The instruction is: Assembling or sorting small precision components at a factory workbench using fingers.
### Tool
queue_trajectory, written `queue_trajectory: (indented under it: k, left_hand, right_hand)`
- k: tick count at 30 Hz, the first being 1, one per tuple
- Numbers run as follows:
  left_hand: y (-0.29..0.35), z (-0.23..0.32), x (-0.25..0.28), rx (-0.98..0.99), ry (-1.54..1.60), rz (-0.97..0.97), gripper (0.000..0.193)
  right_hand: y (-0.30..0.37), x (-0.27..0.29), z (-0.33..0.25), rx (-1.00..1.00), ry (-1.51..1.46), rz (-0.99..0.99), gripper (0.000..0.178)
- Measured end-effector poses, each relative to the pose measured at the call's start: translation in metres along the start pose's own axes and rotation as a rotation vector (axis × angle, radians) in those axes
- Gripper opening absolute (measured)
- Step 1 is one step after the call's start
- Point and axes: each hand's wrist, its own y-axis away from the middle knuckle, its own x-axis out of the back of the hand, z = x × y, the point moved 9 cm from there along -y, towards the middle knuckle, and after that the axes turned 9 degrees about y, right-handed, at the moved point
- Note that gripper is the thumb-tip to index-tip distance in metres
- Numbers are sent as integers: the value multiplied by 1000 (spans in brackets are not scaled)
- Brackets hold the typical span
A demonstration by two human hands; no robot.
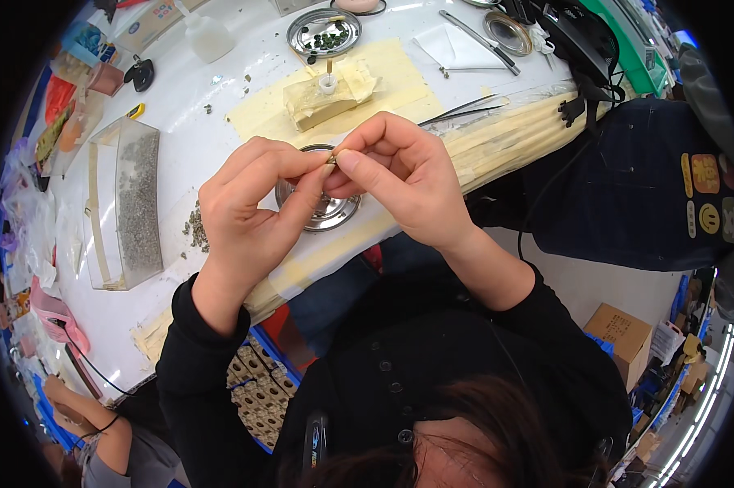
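Observation:
Both hands meet over a small round metal dish (pixel 334 218) near the table's front edge. My left hand (pixel 249 203) pinches a tiny metallic piece (pixel 332 161) between thumb and forefinger. From the other side my right hand (pixel 408 183) grips the same piece with its thumb and fingertips. The piece is too small and too covered by fingers to name its kind. Just beyond the hands stands a tape-wrapped block (pixel 308 116) with a small white cup (pixel 327 84) on top, a thin brown stick upright in it.
Small grey parts (pixel 194 230) lie loose left of the dish, beside a clear box (pixel 139 207) filled with similar bits. A round tray (pixel 302 37) of dark green pieces sits at the back, tweezers (pixel 465 110) to the right. Another person's arm (pixel 86 407) shows at lower left.

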Motion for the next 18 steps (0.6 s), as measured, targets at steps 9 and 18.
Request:
queue_trajectory:
  k: [9,18]
  left_hand:
    - [0,3,0,-25,-30,-13,15]
    - [0,5,0,-62,44,-29,19]
  right_hand:
    - [-1,1,1,52,9,27,7]
    - [-2,0,4,-59,-66,-29,9]
